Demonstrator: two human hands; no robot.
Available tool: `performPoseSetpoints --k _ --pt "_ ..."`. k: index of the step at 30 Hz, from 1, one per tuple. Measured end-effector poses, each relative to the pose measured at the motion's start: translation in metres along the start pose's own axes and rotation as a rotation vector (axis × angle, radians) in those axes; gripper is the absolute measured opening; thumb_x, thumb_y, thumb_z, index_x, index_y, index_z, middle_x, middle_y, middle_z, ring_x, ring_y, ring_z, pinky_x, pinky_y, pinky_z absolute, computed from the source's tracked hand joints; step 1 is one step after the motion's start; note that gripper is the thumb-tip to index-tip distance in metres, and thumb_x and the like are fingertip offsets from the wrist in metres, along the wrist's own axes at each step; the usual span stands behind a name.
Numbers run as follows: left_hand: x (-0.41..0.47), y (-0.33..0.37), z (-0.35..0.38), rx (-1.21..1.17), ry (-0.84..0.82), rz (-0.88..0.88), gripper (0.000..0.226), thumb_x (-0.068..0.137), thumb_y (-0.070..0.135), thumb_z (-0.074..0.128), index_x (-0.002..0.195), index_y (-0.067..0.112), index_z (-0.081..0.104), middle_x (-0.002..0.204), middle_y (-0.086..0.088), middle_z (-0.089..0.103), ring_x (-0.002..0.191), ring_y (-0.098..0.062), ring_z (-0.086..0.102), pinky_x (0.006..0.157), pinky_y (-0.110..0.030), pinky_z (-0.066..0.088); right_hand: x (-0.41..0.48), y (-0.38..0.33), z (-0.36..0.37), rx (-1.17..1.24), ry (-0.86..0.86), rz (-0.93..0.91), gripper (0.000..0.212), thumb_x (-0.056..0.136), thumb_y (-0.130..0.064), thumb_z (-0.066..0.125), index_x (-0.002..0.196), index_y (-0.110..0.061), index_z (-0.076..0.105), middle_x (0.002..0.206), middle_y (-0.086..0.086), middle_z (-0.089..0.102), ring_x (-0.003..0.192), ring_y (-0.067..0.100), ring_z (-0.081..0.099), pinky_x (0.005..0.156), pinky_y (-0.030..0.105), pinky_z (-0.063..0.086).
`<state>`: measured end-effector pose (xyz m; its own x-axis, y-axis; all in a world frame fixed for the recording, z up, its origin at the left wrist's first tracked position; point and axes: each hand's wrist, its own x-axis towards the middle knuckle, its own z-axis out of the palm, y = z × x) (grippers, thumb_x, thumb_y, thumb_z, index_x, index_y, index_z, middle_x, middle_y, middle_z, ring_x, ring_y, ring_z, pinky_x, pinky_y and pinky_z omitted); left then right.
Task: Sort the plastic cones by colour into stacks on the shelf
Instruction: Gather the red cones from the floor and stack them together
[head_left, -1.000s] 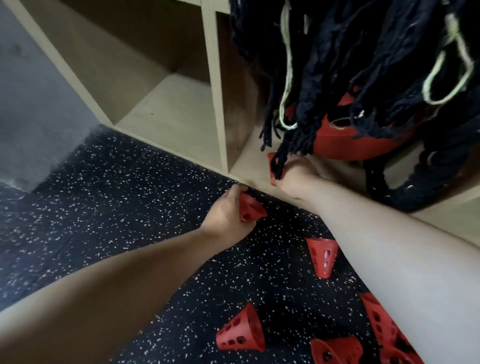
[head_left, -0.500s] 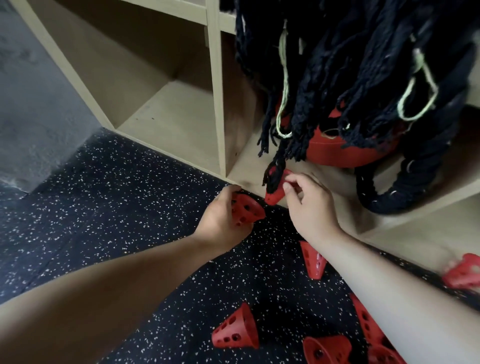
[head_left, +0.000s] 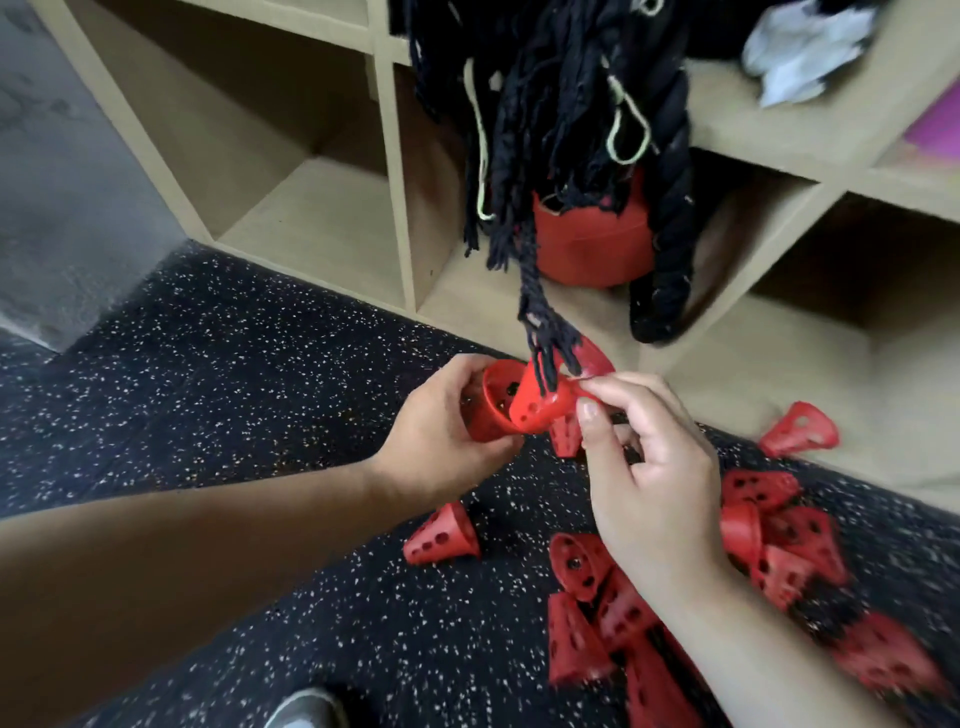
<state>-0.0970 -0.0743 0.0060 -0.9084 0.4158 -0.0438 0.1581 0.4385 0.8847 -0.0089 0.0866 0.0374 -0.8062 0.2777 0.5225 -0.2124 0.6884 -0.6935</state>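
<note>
Speckled floor (head_left: 208, 395) below the shelf (head_left: 322, 228) carries loose cones (head_left: 441, 538), while the left hand (head_left: 436, 447) clasps a first cone (head_left: 485, 415) and fingers (head_left: 623, 387) of the right hand (head_left: 654, 467) pinch a second cone (head_left: 537, 408) by its rim, best freed of the draped black strands (head_left: 545, 338), then pushed straight in.

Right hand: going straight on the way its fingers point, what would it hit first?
Likely the cone in the left hand: the right hand aims its pinched cone at that open mouth, depth unclear.

left hand (head_left: 441, 441) gripping red cone (head_left: 485, 410), right hand (head_left: 644, 467) pinching second cone (head_left: 540, 400)
</note>
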Motion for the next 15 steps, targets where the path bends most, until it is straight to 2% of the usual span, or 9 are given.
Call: performPoseSetpoints --k 3,6,10,15 --pt "-0.025 0.013 0.006 -0.011 -0.018 0.042 0.059 0.071 0.018 0.087 0.12 0.03 0.056 0.103 0.017 0.069 0.094 0.01 0.064 0.085 -0.009 0.049 -0.015 -0.015 -0.017 -0.014 0.029 -0.04 0.015 0.094 -0.008 0.062 0.104 -0.006 0.073 0.101 -0.002 0.066 0.095 0.004 0.061 0.079 0.011 0.045" --pt "-0.047 0.021 0.013 -0.022 -0.023 0.074 0.057 0.07 0.018 0.088 0.117 0.029 0.057 0.1 0.015 0.07 0.092 0.007 0.066 0.085 -0.016 0.053 -0.031 -0.024 -0.027 -0.037 -0.03 -0.065 0.017 0.094 -0.011 0.062 0.106 -0.009 0.075 0.103 -0.005 0.067 0.096 0.01 0.064 0.076 0.02 0.05" --pt "-0.066 0.024 0.018 -0.059 -0.071 0.087 0.052 0.072 0.02 0.086 0.115 0.027 0.057 0.102 0.014 0.071 0.095 0.003 0.068 0.087 -0.023 0.055 -0.055 -0.031 -0.032 -0.06 -0.11 -0.095 0.018 0.094 -0.019 0.063 0.106 -0.015 0.076 0.109 -0.008 0.064 0.09 0.005 0.059 0.075 0.017 0.048" --pt "-0.075 0.026 0.015 -0.09 -0.085 0.094 0.052 0.074 0.016 0.085 0.115 0.028 0.055 0.102 0.015 0.07 0.096 0.005 0.066 0.085 -0.012 0.051 -0.067 -0.038 -0.033 -0.04 -0.108 -0.042 0.029 0.09 -0.031 0.063 0.113 -0.018 0.073 0.118 -0.01 0.06 0.083 0.008 0.061 0.065 0.024 0.052"
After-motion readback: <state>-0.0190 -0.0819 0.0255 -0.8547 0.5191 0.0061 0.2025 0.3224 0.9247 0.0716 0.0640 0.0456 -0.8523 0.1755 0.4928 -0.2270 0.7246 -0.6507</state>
